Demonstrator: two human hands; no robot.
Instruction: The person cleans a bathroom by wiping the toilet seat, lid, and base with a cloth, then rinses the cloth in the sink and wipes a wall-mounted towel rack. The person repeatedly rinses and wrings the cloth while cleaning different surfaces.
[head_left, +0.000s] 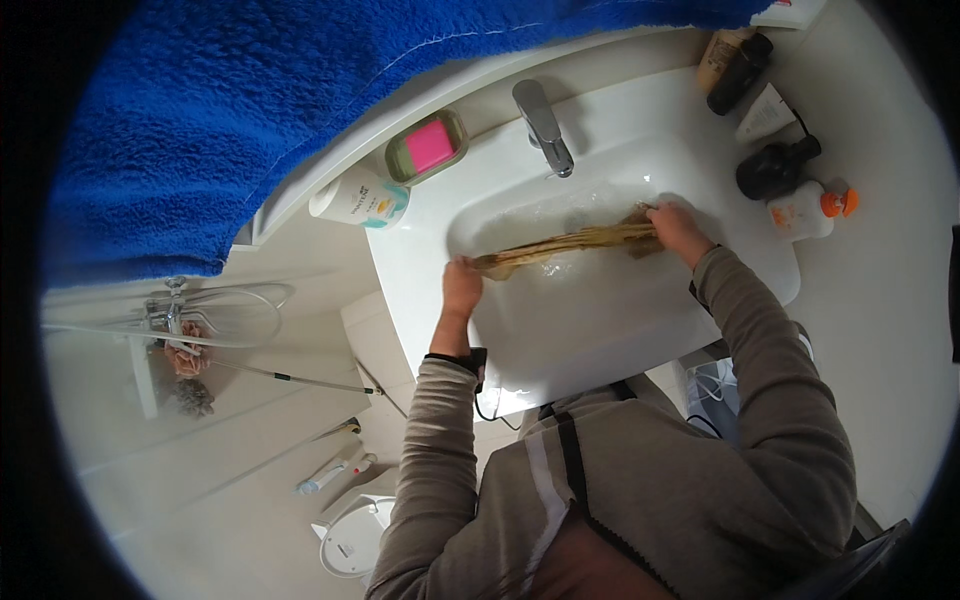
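A wet, yellowish-brown cloth is stretched lengthwise between my two hands over the white washbasin. My left hand grips one end near the basin's left side. At the other end, my right hand holds the cloth, and a bunched darker part hangs by its fingers. Water glistens in the basin below the cloth. Above the back of the bowl stands a chrome faucet; I cannot tell whether water runs from it.
Left of the faucet are a pink soap bar in a dish and a Pantene bottle. Several bottles, including an orange-topped pump bottle, line the right rim. A blue towel hangs at upper left. A shower mixer is on the left.
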